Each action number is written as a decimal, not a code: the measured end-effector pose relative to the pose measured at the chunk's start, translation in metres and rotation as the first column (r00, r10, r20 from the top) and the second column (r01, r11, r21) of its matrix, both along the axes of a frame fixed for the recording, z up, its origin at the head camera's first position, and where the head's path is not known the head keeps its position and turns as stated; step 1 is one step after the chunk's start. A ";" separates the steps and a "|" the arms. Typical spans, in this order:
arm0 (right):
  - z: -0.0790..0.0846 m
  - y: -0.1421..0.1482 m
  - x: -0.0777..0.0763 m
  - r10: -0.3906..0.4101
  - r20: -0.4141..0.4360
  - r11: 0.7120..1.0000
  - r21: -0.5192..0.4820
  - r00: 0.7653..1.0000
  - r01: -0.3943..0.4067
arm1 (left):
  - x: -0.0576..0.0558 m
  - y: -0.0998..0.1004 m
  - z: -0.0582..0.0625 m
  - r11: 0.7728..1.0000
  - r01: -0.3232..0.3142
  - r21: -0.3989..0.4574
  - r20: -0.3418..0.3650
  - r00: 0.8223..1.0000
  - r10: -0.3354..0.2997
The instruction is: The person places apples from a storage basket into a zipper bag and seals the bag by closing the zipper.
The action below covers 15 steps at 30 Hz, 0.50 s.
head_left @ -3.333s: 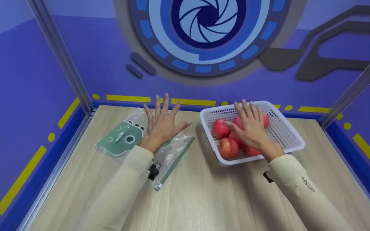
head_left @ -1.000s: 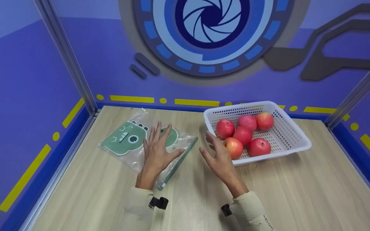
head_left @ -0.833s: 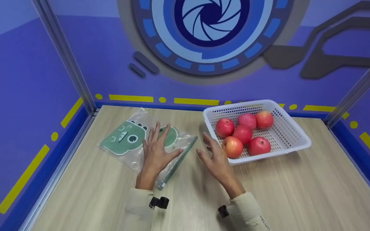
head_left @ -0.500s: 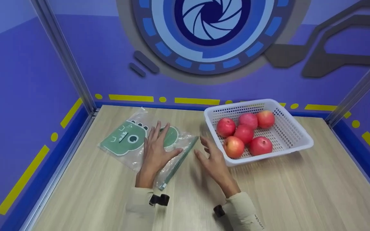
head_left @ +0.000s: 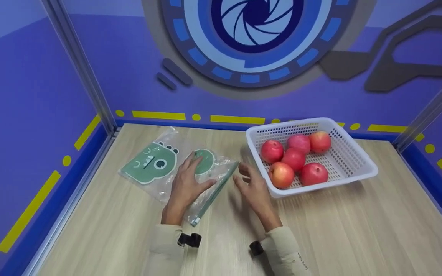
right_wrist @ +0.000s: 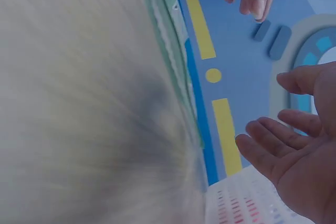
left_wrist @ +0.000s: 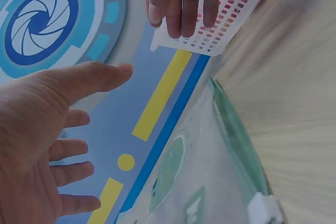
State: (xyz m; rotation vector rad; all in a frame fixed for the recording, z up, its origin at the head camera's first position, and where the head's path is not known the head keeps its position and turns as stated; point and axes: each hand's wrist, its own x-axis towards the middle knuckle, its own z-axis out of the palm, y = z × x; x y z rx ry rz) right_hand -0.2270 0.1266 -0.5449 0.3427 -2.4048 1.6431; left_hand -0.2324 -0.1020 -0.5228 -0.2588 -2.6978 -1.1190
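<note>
A clear zip bag printed with a green cartoon dinosaur lies on the table, its green zip edge facing right. My left hand is over the bag, fingers bent a little and thumb spread toward the zip; it holds nothing. In the left wrist view, that hand's thumb and fingers are apart with air between them. My right hand hovers between the zip's upper corner and the basket, fingers loosely curved. Nothing is in its grasp in the right wrist view, where the palm shows. The white slider sits at the zip's near end.
A white perforated basket with several red apples stands right of my right hand. Blue-purple panels enclose the back and sides of the wooden table. Each wrist wears a black strap-on camera.
Both hands have drawn back toward me; the right has left its place over the apples and come beside the bag's zip. Lately the left fingers bend slightly more. Bag and basket stay put.
</note>
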 end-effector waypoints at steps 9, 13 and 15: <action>-0.013 -0.005 -0.002 -0.019 0.092 0.999 0.048 0.996 0.014 | -0.001 0.009 -0.015 0.999 0.037 0.005 0.104 0.994 -0.037; -0.016 -0.006 -0.003 -0.017 0.120 0.997 0.074 0.993 0.009 | -0.001 0.013 -0.023 0.999 0.035 0.025 0.130 0.991 -0.038; -0.017 -0.007 -0.004 -0.013 0.142 0.998 0.070 0.990 0.003 | -0.002 0.015 -0.026 0.999 0.026 0.023 0.149 0.988 -0.029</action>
